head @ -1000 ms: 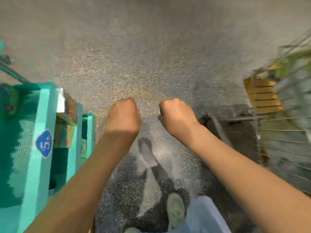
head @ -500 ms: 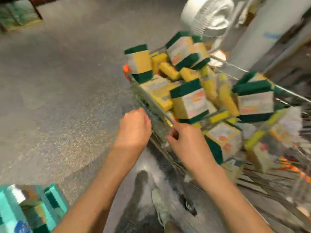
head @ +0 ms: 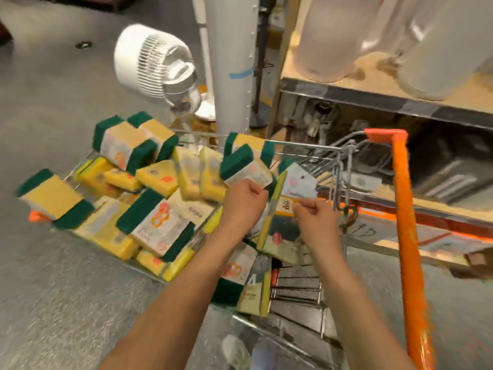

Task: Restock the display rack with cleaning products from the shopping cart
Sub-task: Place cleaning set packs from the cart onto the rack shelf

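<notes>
Both hands reach into the wire shopping cart (head: 293,146) heaped with sponge packs: the left hand (head: 244,200) pinches one pack (head: 246,166), the right hand (head: 314,218) pinches a flat pack (head: 296,182) beside it

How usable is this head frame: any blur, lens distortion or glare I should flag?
Head view: wide-angle bending shows, the cart's orange handle and the grey pillar leaning outward. Motion smear softens the edges, especially the floor and the far-left sponge pack. Print on the packs is unreadable. The left hand and right hand are fairly sharp. Lighting is even, with mild sheen on the white fan.
</notes>
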The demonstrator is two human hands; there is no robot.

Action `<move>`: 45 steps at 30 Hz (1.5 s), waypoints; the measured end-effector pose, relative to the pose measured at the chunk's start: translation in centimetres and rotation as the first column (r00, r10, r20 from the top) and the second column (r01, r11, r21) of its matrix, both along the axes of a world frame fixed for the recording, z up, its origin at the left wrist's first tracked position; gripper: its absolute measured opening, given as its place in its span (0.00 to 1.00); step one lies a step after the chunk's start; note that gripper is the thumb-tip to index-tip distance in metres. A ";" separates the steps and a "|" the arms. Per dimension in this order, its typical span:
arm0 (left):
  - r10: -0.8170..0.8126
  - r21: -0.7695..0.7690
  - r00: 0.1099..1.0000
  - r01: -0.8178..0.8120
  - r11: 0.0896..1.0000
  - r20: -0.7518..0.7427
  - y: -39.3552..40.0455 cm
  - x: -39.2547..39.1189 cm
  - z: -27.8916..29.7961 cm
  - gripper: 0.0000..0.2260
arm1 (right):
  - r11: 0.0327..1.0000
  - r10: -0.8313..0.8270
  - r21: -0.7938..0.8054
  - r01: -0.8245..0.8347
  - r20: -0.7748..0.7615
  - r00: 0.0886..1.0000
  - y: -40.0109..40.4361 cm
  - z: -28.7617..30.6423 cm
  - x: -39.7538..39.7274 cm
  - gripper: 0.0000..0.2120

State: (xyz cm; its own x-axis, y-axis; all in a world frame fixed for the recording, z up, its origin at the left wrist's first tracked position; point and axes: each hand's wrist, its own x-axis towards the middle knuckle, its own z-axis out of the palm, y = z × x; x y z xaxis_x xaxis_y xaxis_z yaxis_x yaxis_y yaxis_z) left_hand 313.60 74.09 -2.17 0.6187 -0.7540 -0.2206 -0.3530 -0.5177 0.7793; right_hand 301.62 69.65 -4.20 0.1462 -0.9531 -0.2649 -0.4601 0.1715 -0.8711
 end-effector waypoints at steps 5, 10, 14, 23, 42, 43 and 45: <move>-0.029 0.116 0.995 0.040 0.992 -0.096 -4.6 0.0 -4.2 0.09 | 0.997 -0.079 -0.010 0.078 -0.150 0.986 -3.7 -5.3 0.9 0.14; -0.021 0.184 0.957 0.077 0.980 -0.288 -5.7 -0.8 -7.9 0.09 | 0.999 -0.032 0.037 0.035 -0.086 0.996 -4.0 -7.3 0.9 0.14; -0.081 0.170 0.946 0.140 0.976 -0.315 -5.3 -1.8 -9.2 0.19 | 0.993 -0.050 0.102 0.061 -0.105 0.993 -3.5 -8.4 0.2 0.15; 0.030 -0.179 0.866 -0.137 0.974 -0.499 -2.8 3.8 -2.4 0.13 | 0.994 -0.037 0.105 0.004 0.314 0.949 -3.4 -1.6 4.1 0.10; 0.830 -0.284 0.377 -0.918 0.276 -0.412 37.1 9.2 3.2 0.14 | 0.346 0.900 -0.153 -0.926 0.333 0.281 27.9 4.1 22.1 0.18; 0.849 -0.272 0.316 -0.938 0.214 -0.423 39.2 8.1 3.0 0.14 | 0.285 0.918 -0.148 -0.947 0.328 0.225 30.1 3.7 21.9 0.18; 0.873 -0.253 0.204 -0.963 0.097 -0.442 43.2 5.7 2.5 0.18 | 0.162 0.940 -0.128 -0.979 0.323 0.113 34.3 3.2 21.2 0.18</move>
State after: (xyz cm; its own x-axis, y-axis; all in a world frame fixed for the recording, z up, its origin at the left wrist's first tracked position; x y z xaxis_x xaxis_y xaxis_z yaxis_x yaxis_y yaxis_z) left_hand 319.34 117.25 0.29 0.8913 0.3621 -0.2728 0.2877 0.0133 0.9576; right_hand 322.80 103.94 -0.99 0.9948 0.0634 -0.0791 -0.0695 -0.1416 -0.9875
